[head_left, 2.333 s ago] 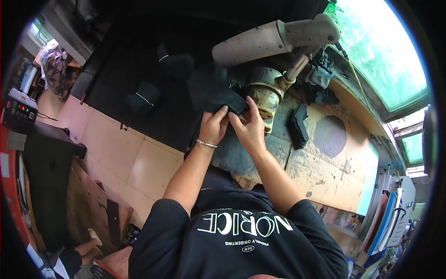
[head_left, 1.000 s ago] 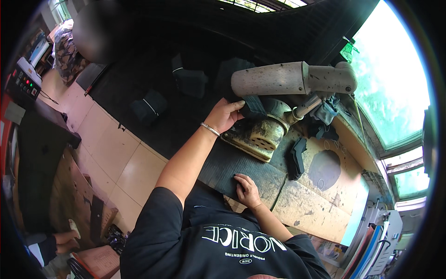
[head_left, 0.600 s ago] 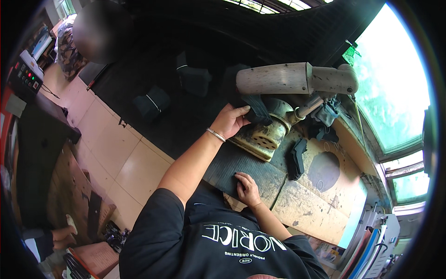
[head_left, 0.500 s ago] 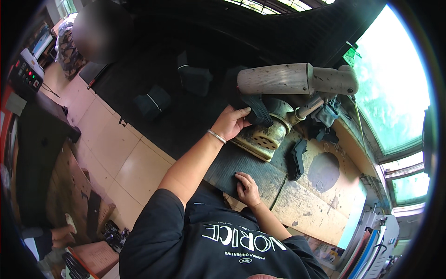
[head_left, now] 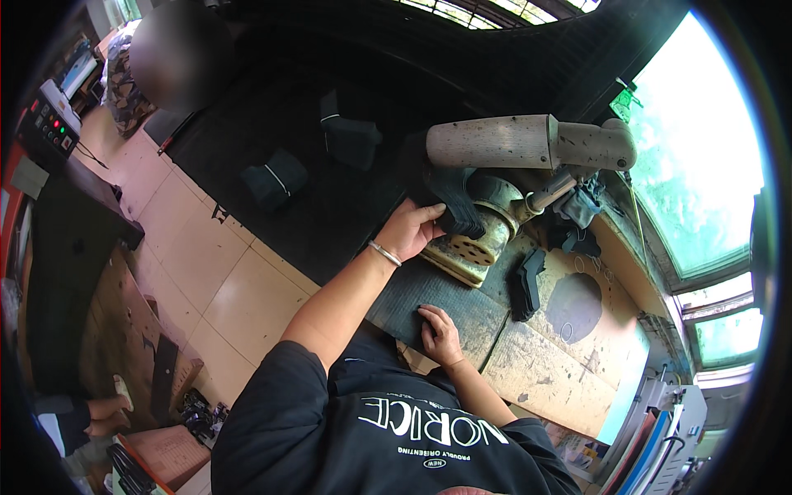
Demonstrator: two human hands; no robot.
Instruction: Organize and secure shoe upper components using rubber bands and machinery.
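Observation:
My left hand (head_left: pixel 408 230), with a pale bracelet at the wrist, grips the near end of a stack of dark layered pieces (head_left: pixel 459 202), its thumb lying on the top. The rest of the stack runs back under a ribbed grey lamp head (head_left: pixel 491 141), and its far end is hidden. Right beside it stands a worn yellowish metal machine base (head_left: pixel 481 244) with round holes. Nearer to me, my right hand (head_left: pixel 442 337) rests on the scuffed dark worktop (head_left: pixel 452 299), fingers loosely bent and apart, holding nothing that I can see.
Another stack of dark bent pieces (head_left: pixel 527 285) lies right of the machine. Two banded dark bundles (head_left: pixel 275 179) (head_left: pixel 352 142) sit on the black surface. Dark rags (head_left: pixel 575 237) and loose rings (head_left: pixel 567 332) are near the window. A person (head_left: pixel 130 78) is at the far left.
My left hand has come slightly nearer to me, and the near end of the dark stack has dropped toward the machine base. The right hand stays where it was.

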